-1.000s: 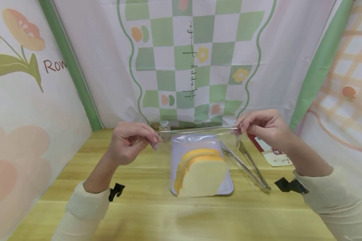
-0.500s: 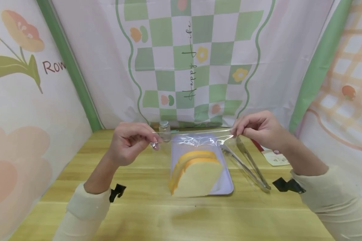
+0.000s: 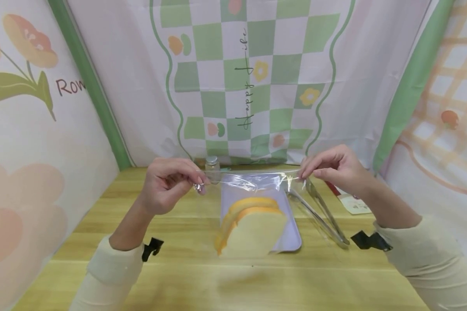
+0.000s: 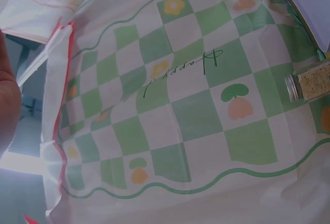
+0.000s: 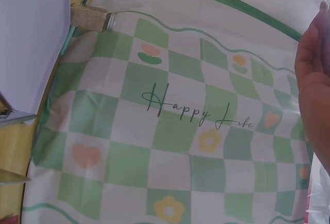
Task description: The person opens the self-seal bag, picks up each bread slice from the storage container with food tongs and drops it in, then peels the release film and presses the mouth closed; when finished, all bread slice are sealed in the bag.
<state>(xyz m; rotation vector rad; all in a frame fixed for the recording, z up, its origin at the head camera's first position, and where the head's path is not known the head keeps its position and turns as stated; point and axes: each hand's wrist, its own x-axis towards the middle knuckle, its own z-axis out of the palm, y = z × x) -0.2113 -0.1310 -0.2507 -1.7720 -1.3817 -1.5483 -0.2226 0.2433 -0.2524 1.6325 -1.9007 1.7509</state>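
Observation:
My left hand (image 3: 169, 183) pinches the left end of a clear plastic bag's (image 3: 253, 182) top edge. The right end is pinched between the thumb and fingers of my right hand (image 3: 336, 168). Below the stretched edge, two bread slices (image 3: 253, 233) with orange crusts appear to hang inside the bag, tilted. They overlap the front left of a lilac tray (image 3: 293, 235); whether they touch it is hard to tell. In the left wrist view only a sliver of the left hand (image 4: 7, 95) shows. The right hand (image 5: 315, 85) is at the right wrist view's edge.
Metal tongs (image 3: 323, 216) lie right of the tray on the wooden table (image 3: 179, 276). A small jar (image 3: 212, 166) with a metal lid stands behind the tray. A red and cream packet (image 3: 352, 203) lies at the right. A checkered cloth (image 3: 237, 86) hangs at the back.
My right hand has moved slightly left and down, so the bag's top edge is less taut. The bread slices have shifted left and tilted. My left hand has hardly moved.

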